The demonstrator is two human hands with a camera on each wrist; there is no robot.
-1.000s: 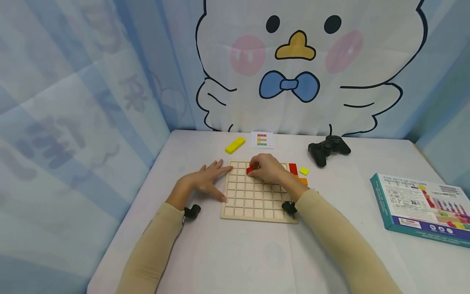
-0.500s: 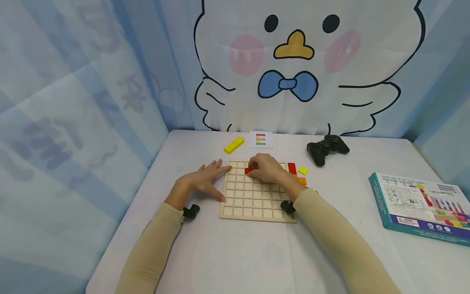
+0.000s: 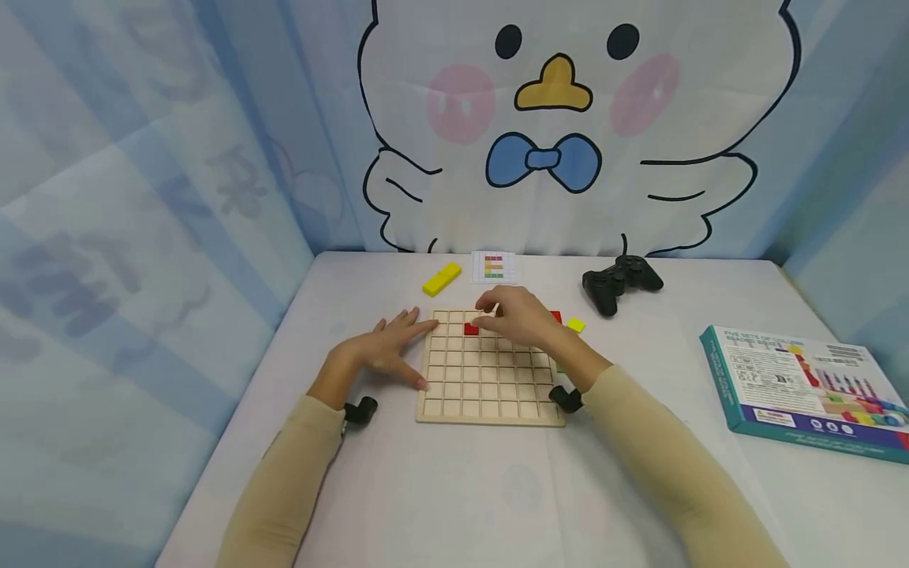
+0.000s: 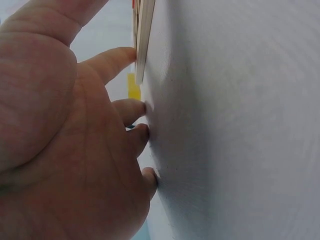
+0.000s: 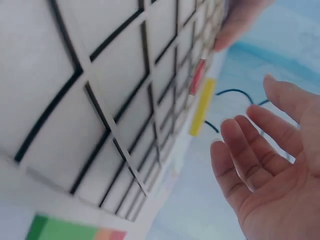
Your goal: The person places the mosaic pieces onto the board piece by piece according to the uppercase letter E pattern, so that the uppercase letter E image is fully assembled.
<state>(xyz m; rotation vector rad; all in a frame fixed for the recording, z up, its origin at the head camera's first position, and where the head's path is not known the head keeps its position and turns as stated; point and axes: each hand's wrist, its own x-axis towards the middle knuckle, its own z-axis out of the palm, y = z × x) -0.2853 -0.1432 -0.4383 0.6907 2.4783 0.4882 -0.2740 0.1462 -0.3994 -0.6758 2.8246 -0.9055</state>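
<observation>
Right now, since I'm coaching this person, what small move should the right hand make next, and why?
I'd probably reach the right hand for the red piece by the far right corner of the board: that hand holds nothing, one red square lies on the board, and the small card seems to show several red cells in a row.

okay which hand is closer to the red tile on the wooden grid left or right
Right. The right hand is just above the red tile, holding nothing; the left hand is farther away, at the left edge of the wooden grid.
</observation>
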